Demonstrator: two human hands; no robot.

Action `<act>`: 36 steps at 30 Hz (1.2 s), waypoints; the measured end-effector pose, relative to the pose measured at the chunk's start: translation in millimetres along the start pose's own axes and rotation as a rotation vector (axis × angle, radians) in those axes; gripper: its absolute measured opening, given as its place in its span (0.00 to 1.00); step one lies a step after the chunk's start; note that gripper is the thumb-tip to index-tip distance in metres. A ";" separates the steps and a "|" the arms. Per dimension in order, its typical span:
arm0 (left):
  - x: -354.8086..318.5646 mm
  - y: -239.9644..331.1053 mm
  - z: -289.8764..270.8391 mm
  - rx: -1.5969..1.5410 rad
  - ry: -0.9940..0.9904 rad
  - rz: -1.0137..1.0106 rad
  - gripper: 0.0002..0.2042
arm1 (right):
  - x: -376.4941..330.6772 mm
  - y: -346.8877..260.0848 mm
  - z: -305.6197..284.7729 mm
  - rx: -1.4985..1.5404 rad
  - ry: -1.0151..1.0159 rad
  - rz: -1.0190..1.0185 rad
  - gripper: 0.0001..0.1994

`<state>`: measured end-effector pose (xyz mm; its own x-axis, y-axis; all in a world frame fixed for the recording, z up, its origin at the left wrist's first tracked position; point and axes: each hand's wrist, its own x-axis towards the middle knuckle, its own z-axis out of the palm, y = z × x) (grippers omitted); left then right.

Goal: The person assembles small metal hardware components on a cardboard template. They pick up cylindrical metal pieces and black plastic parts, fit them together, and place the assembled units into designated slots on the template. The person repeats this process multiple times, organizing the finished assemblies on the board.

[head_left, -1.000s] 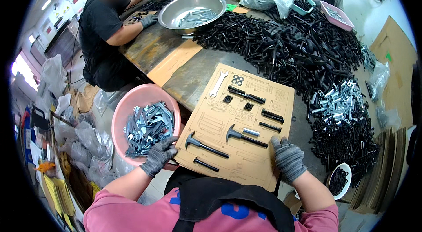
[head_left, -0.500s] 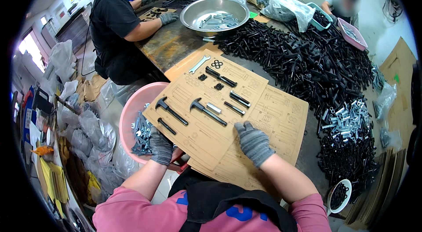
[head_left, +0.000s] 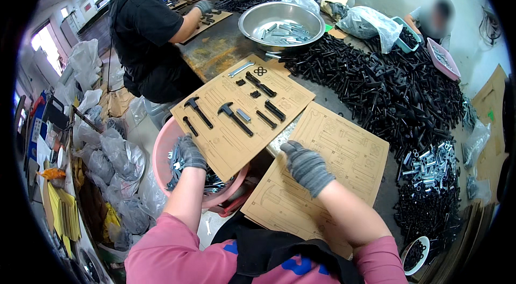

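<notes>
My gloved left hand (head_left: 191, 153) grips the near left edge of a printed cardboard sheet (head_left: 226, 156), which is tilted over a pink tub (head_left: 161, 149). On this sheet lie a silver wrench (head_left: 241, 69), a group of black rings (head_left: 260, 71), two black hammer-shaped pieces (head_left: 235, 118), a silver tube (head_left: 243, 115), a short black rod (head_left: 190, 127) and several other black rods. My gloved right hand (head_left: 307, 170) has its fingers curled at the left edge of a second printed sheet (head_left: 357, 149) without parts. What its fingertips hold is hidden.
A steel bowl (head_left: 252, 27) with silver rods stands beyond the sheets. Piles of black rods (head_left: 371, 90) and silver tubes (head_left: 427, 163) cover the table's right side. A white bowl of black rings (head_left: 424, 254) is at lower right. A co-worker (head_left: 145, 31) works at left; two others are farther off.
My left hand has moved the loaded sheet left, off the second sheet, opening a gap between them. My right hand has come away from the loaded sheet's edge, its fingers more curled.
</notes>
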<state>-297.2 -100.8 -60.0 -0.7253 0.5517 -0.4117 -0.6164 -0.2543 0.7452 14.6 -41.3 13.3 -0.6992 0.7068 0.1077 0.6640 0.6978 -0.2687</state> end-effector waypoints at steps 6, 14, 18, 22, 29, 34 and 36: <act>65.3 25.4 9.3 0.051 0.117 0.028 0.18 | -45.0 36.0 -40.9 0.144 0.078 0.079 0.13; 149.6 33.4 -6.4 0.137 0.074 0.056 0.15 | -106.4 62.0 -59.8 0.182 0.088 0.243 0.14; 163.1 41.4 -24.5 0.114 -0.149 0.321 0.13 | -134.0 64.5 -65.1 0.232 0.090 0.245 0.13; 126.9 29.0 13.7 0.397 -0.253 0.849 0.16 | -172.2 84.0 -62.7 0.214 0.098 0.322 0.13; -108.7 -72.4 168.6 0.908 -1.133 0.989 0.21 | -188.3 100.5 -65.8 0.217 0.193 0.324 0.13; -179.3 -145.6 211.2 1.141 -1.620 1.374 0.23 | -190.0 114.1 -73.7 0.123 0.097 0.439 0.16; -182.9 -161.0 206.6 1.290 -1.652 1.431 0.23 | -187.8 127.8 -82.6 0.023 0.099 0.470 0.17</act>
<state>-2.0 3.4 3.7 0.7035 0.5864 0.4016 0.5844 -0.7988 0.1427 252.6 -75.2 37.8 -0.2954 0.9535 0.0595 0.8952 0.2980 -0.3315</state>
